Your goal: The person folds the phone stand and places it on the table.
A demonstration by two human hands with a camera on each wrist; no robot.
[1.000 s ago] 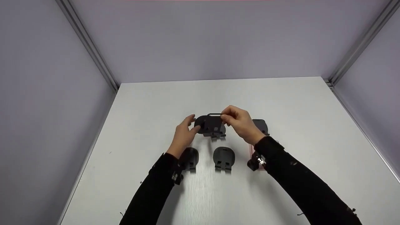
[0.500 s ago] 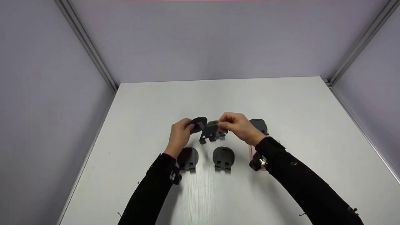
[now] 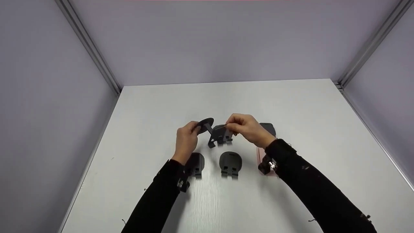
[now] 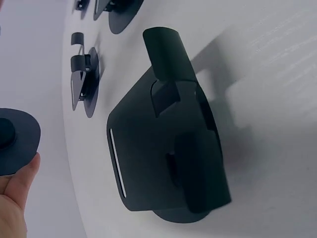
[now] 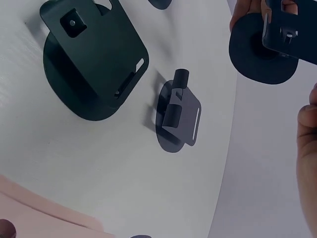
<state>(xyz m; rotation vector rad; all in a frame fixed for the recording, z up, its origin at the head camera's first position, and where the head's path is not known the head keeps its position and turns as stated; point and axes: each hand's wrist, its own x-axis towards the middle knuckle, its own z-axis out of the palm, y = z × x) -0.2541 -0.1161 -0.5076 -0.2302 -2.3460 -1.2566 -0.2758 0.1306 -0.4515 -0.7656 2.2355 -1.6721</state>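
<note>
A dark grey folding phone stand (image 3: 205,125) is held up between the two hands, its round base joined by a short arm to the lipped plate. My left hand (image 3: 187,139) pinches the base, which also shows in the left wrist view with the thumb (image 4: 25,181) at its edge. With thumb and fingertips, my right hand (image 3: 247,127) pinches the plate's edge at its right side. In the right wrist view the held base (image 5: 257,59) hangs at top right. Another stand on the table is partly hidden behind the held plate.
Similar stands rest on the white table: one (image 3: 230,161) in the middle, one (image 3: 196,164) by the left wrist, one (image 3: 267,128) beyond the right hand. A pink flat piece (image 3: 260,156) lies under the right wrist. Walls (image 3: 207,42) enclose the back and sides.
The left hand has gone from spread fingers to pinching the base. The stand has unfolded, base tilting away from plate. The right hand has dipped slightly, still pinching the plate.
</note>
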